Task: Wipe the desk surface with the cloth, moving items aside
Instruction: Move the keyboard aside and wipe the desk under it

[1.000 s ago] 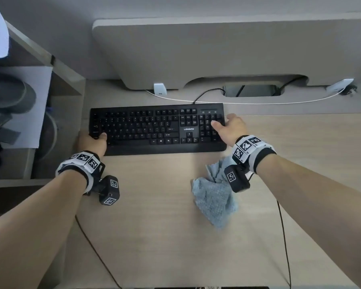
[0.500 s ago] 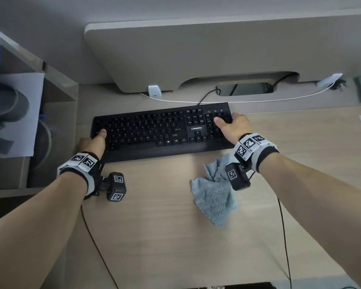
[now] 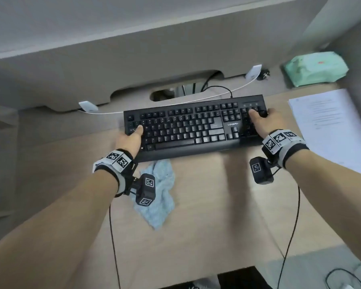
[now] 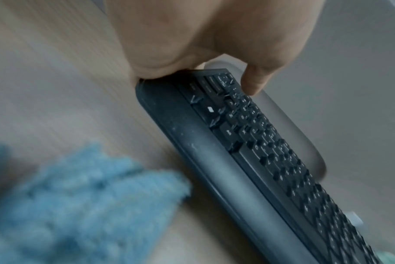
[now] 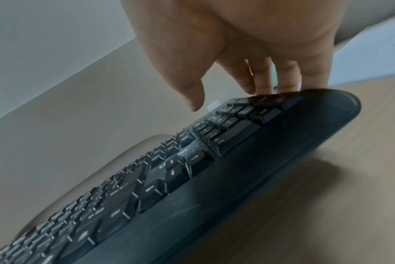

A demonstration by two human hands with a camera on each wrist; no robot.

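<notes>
Cloth [image 3: 158, 195], light blue and crumpled, lies on the desk [image 3: 217, 215] at lower centre, partly under the left wrist, its top edge touching the keyboard [image 3: 194, 127]. Above it, the left hand [image 3: 130, 140] grips the keyboard's left end, thumb on the keys. The right hand [image 3: 264, 120] grips the right end. Papers [image 3: 331, 126] lie at right; a green packet [image 3: 315, 67] sits upper right.

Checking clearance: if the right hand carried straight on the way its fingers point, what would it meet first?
Beyond the right hand on the keyboard, probably the raised panel behind the desk; depth is unclear.
</notes>
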